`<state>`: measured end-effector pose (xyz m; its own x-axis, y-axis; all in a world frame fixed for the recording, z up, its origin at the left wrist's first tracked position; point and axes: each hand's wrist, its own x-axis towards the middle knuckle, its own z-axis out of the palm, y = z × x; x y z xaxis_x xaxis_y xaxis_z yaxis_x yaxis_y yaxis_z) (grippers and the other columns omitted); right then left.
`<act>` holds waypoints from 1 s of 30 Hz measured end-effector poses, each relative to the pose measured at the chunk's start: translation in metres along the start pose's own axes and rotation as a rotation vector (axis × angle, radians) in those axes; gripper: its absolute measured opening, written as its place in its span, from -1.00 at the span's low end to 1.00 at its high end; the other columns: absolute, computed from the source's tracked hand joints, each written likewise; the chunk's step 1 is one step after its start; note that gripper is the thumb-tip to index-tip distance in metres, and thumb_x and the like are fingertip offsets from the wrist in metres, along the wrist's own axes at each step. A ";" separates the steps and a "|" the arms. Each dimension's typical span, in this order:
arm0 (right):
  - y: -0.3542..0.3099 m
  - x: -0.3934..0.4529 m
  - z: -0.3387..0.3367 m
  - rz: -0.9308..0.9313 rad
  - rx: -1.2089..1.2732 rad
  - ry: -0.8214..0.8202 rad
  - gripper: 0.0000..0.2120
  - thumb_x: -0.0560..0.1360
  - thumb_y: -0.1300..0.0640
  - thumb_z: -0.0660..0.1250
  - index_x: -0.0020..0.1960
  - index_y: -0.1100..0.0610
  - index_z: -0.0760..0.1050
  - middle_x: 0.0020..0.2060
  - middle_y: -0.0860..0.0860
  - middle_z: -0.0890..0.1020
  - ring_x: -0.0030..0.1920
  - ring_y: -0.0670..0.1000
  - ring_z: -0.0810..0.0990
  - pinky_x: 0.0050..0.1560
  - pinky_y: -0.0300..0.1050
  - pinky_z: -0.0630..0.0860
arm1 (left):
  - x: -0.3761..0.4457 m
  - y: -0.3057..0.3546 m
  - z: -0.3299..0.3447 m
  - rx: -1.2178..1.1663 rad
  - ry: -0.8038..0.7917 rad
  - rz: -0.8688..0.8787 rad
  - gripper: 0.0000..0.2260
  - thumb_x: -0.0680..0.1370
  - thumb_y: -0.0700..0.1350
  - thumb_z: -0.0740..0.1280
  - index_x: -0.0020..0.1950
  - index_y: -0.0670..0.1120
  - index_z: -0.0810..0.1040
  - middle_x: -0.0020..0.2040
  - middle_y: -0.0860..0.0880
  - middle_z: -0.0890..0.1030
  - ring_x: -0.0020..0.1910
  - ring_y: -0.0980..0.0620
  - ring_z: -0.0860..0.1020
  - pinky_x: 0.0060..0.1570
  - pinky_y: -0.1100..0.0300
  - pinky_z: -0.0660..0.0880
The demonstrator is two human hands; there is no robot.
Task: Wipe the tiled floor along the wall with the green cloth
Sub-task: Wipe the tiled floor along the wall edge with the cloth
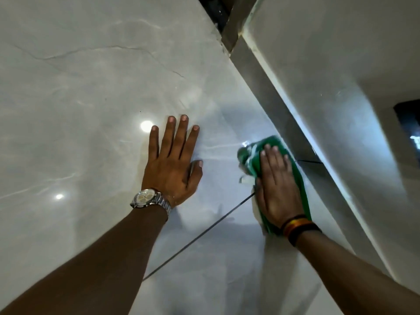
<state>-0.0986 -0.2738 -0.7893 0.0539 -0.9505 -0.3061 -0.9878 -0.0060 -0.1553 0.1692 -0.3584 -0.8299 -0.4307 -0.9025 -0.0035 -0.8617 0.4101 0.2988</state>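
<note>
Forearms, two, bare, entering from bottom edge. Left hand (173, 164): flat, fingers spread, palm down on the tiled floor (79, 110), grasping nothing; silver wristwatch (148, 200) on wrist. Right hand (278, 185): flat, fingers together, pressed down on the green cloth (250, 155), not clenched around it; dark striped wristbands (300, 228) on wrist. Green cloth: bunched on the floor, touching the grey skirting (284, 105) at the foot of the white wall (341, 53). Floor: glossy pale marble-pattern tiles; dark grout line (197, 235) running under the cloth.

green cloth (250, 155) mostly hidden under right hand (278, 187); edges blurred
</note>
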 end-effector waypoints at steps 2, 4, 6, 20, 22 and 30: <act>-0.009 0.039 -0.006 0.036 0.029 0.059 -0.39 0.66 0.09 0.13 0.64 0.26 0.09 0.64 0.20 0.15 0.66 0.18 0.09 0.65 0.20 0.02 | 0.001 -0.001 0.000 0.013 0.017 0.003 -0.32 0.67 0.08 0.21 0.76 -0.15 0.18 0.77 -0.23 0.10 0.75 -0.30 0.03 0.69 -0.35 -0.09; -0.021 0.077 -0.012 0.020 0.070 0.076 -0.39 0.66 0.08 0.14 0.65 0.23 0.09 0.64 0.19 0.15 0.66 0.17 0.09 0.65 0.17 0.01 | -0.002 0.000 -0.001 0.011 0.013 0.007 -0.30 0.66 0.08 0.22 0.76 -0.15 0.17 0.76 -0.24 0.10 0.75 -0.31 0.03 0.69 -0.37 -0.08; -0.036 0.113 -0.019 -0.036 0.105 0.093 -0.40 0.67 0.06 0.11 0.66 0.20 0.08 0.65 0.17 0.13 0.66 0.15 0.06 0.66 0.14 -0.01 | -0.006 0.001 -0.001 0.016 0.016 0.011 -0.29 0.65 0.08 0.22 0.75 -0.16 0.18 0.76 -0.25 0.10 0.75 -0.31 0.03 0.68 -0.38 -0.07; 0.037 -0.088 0.014 0.094 0.007 -0.092 -0.34 0.68 -0.08 0.04 0.67 0.20 -0.01 0.67 0.14 0.01 0.68 0.09 -0.10 0.63 0.24 0.03 | -0.006 -0.003 0.002 0.038 0.000 0.036 -0.31 0.68 0.12 0.12 0.77 -0.15 0.12 0.77 -0.24 0.04 0.76 -0.31 -0.02 0.67 -0.40 -0.10; 0.039 -0.053 0.006 0.027 0.020 -0.061 -0.36 0.69 -0.04 0.06 0.67 0.21 0.01 0.67 0.15 0.05 0.68 0.10 -0.05 0.65 0.20 0.00 | -0.004 -0.004 0.002 0.045 -0.007 0.031 -0.30 0.67 0.12 0.12 0.77 -0.14 0.11 0.77 -0.24 0.03 0.76 -0.30 -0.03 0.68 -0.40 -0.11; -0.033 0.083 -0.008 0.014 0.102 0.200 -0.44 0.69 0.06 0.06 0.64 0.23 0.12 0.65 0.15 0.16 0.66 0.12 0.08 0.67 0.10 -0.04 | -0.007 -0.002 0.002 0.042 -0.015 0.043 -0.29 0.67 0.12 0.11 0.77 -0.15 0.10 0.77 -0.24 0.03 0.75 -0.31 -0.03 0.68 -0.37 -0.13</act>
<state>-0.0623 -0.3552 -0.8021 -0.0001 -0.9930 -0.1183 -0.9680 0.0298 -0.2492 0.1733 -0.3527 -0.8325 -0.4714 -0.8819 -0.0056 -0.8527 0.4542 0.2582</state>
